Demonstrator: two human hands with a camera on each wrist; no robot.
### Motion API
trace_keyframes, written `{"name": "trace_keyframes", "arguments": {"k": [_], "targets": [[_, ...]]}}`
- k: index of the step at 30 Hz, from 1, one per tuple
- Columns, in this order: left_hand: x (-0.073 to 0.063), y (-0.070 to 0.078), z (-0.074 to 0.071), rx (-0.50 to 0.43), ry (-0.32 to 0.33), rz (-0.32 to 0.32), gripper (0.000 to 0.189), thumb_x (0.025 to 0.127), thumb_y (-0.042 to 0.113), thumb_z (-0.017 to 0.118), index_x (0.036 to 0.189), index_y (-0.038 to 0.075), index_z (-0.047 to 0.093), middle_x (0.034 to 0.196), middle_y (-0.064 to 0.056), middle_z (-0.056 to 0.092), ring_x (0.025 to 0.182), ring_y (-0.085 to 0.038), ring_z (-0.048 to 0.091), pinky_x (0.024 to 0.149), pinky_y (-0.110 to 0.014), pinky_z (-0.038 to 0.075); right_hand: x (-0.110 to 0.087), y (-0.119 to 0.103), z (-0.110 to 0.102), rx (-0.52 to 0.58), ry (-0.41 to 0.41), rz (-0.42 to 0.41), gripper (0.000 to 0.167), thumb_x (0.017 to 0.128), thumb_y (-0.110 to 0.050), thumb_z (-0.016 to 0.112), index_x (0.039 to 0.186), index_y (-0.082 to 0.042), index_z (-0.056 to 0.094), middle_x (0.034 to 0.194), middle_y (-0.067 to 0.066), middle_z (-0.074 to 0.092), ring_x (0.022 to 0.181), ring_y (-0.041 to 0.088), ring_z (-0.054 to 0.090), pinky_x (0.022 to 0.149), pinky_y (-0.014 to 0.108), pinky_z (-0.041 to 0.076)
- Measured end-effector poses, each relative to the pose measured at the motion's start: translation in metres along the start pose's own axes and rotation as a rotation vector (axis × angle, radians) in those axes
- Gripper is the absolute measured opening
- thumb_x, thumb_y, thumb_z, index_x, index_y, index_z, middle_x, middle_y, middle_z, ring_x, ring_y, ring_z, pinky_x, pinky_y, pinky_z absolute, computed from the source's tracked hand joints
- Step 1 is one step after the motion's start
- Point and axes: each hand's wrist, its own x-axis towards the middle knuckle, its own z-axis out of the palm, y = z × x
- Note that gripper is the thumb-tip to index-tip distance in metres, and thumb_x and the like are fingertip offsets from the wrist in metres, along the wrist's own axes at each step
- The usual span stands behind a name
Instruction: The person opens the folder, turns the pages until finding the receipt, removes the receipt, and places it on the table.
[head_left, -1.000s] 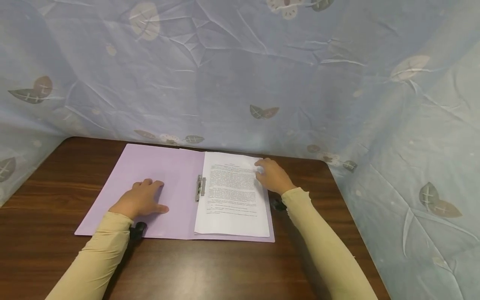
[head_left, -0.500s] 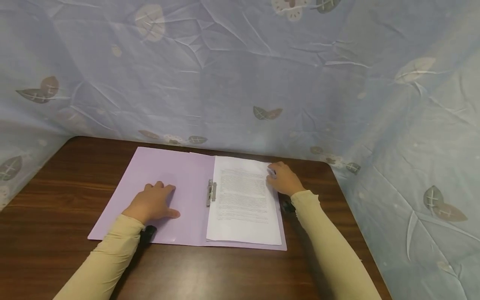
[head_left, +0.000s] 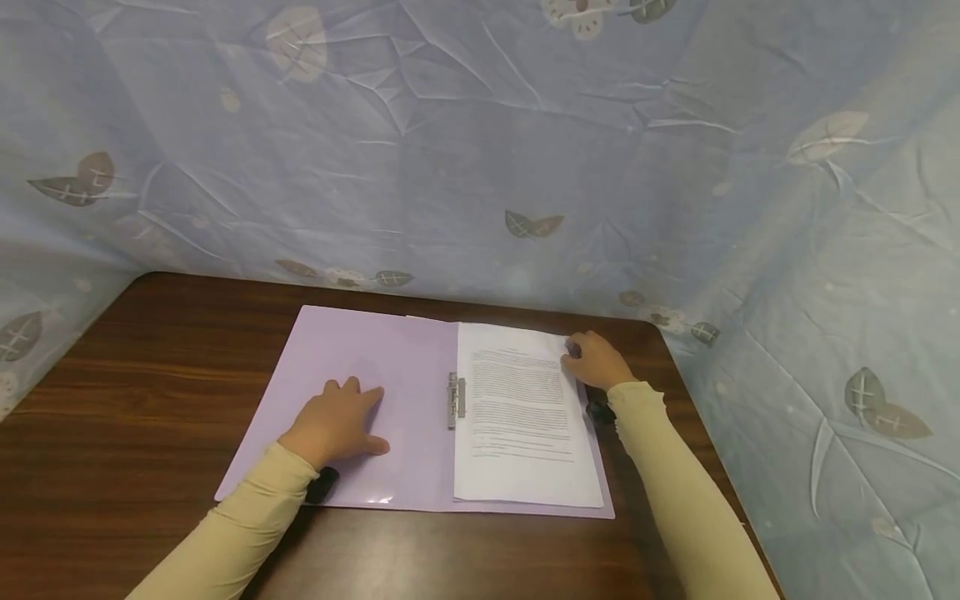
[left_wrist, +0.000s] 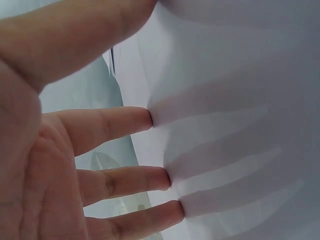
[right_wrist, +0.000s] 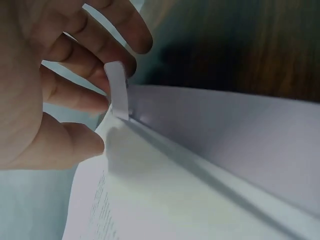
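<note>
A light purple folder (head_left: 405, 367) lies spread open on the table, a metal clip (head_left: 453, 402) near its spine. Printed sheets (head_left: 528, 479) cover its right half. My left hand (head_left: 330, 429) has its fingers spread; in the left wrist view the straight fingertips touch the pale cover (left_wrist: 225, 120). At the upper right corner of the sheets is my right hand (head_left: 600, 362), fingers loosely bent. In the right wrist view a narrow pale flap (right_wrist: 117, 90) stands up against its fingers, with the thumb (right_wrist: 90, 142) at the paper's edge and apart from the forefinger.
The dark wooden table (head_left: 150, 400) extends beyond the folder on both sides and in front. A blue-grey patterned cloth (head_left: 465, 167) hangs behind the table and along the right. Black wrist devices (head_left: 322, 485) sit under both wrists.
The folder with its sheets has slid to the right and slightly nearer. Both hands have travelled with it, holding much the same pose.
</note>
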Motion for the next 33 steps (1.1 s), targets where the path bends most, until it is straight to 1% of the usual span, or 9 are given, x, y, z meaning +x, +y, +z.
{"name": "trace_keyframes", "arguments": {"k": [3,6,9,12,16,20,23,28,33], "targets": [[-0.001,0.004,0.002,0.000,0.008,0.007,0.080,0.078,0.047,0.087,0.138,0.001,0.063,0.120,-0.029,0.060,0.102,-0.047,0.058,0.078,-0.058,0.055,0.001,0.006,0.001,-0.003,0.001,-0.001,0.045,0.098,-0.022,0.061,0.133,0.005,0.063,0.114,0.018,0.063,0.098,0.031,0.059,0.093,0.051,0.051],[-0.001,0.004,0.005,0.001,0.013,0.017,0.079,0.078,0.047,0.087,0.138,0.001,0.063,0.120,-0.028,0.060,0.100,-0.046,0.058,0.077,-0.057,0.055,0.003,0.008,0.001,0.009,0.005,0.012,0.042,0.097,-0.022,0.063,0.130,0.004,0.065,0.114,0.018,0.063,0.097,0.031,0.059,0.093,0.051,0.051],[0.000,0.000,0.004,-0.016,0.020,0.024,0.078,0.078,0.047,0.087,0.137,0.001,0.064,0.121,-0.027,0.062,0.103,-0.046,0.059,0.080,-0.059,0.055,0.004,0.007,0.000,0.027,0.009,0.022,0.041,0.097,-0.023,0.064,0.129,0.004,0.066,0.117,0.020,0.064,0.101,0.033,0.061,0.096,0.053,0.051],[0.001,-0.007,0.001,-0.048,0.030,0.024,0.077,0.077,0.042,0.089,0.137,0.001,0.063,0.124,-0.026,0.063,0.109,-0.047,0.060,0.085,-0.061,0.054,0.005,0.006,0.000,0.039,0.017,0.026,0.039,0.097,-0.023,0.065,0.125,0.003,0.068,0.118,0.021,0.064,0.103,0.035,0.062,0.097,0.054,0.051],[0.003,-0.016,-0.002,-0.070,0.035,0.009,0.083,0.073,0.037,0.092,0.140,0.001,0.060,0.130,-0.027,0.061,0.118,-0.049,0.057,0.089,-0.065,0.051,0.005,0.007,0.002,0.044,0.039,0.030,0.029,0.097,-0.022,0.066,0.116,0.000,0.071,0.113,0.018,0.065,0.097,0.033,0.062,0.089,0.051,0.052],[0.004,-0.024,-0.001,-0.064,0.023,-0.025,0.097,0.071,0.045,0.093,0.146,-0.002,0.053,0.141,-0.032,0.053,0.129,-0.057,0.048,0.093,-0.072,0.046,0.003,0.010,0.004,0.062,0.059,0.032,0.022,0.098,-0.019,0.064,0.110,-0.002,0.071,0.109,0.016,0.067,0.092,0.031,0.060,0.082,0.046,0.051],[0.005,-0.028,0.001,-0.079,-0.002,-0.054,0.103,0.072,0.048,0.092,0.149,-0.003,0.048,0.148,-0.034,0.046,0.134,-0.060,0.042,0.097,-0.074,0.043,0.002,0.010,0.004,0.091,0.062,0.043,0.026,0.099,-0.020,0.062,0.115,-0.001,0.069,0.112,0.018,0.067,0.095,0.032,0.060,0.084,0.049,0.052],[0.007,-0.031,0.003,-0.105,-0.031,-0.075,0.104,0.073,0.048,0.092,0.151,-0.003,0.046,0.153,-0.035,0.041,0.138,-0.060,0.038,0.101,-0.073,0.042,0.003,0.008,0.004,0.104,0.036,0.059,0.041,0.101,-0.022,0.063,0.134,0.002,0.063,0.124,0.023,0.064,0.106,0.037,0.061,0.097,0.055,0.051],[0.006,-0.031,0.000,-0.112,-0.035,-0.064,0.100,0.074,0.046,0.091,0.150,-0.002,0.048,0.152,-0.036,0.041,0.138,-0.061,0.037,0.101,-0.075,0.041,0.006,0.008,0.006,0.099,0.028,0.052,0.046,0.099,-0.018,0.066,0.137,0.005,0.061,0.125,0.025,0.063,0.110,0.039,0.062,0.099,0.055,0.051]]}}
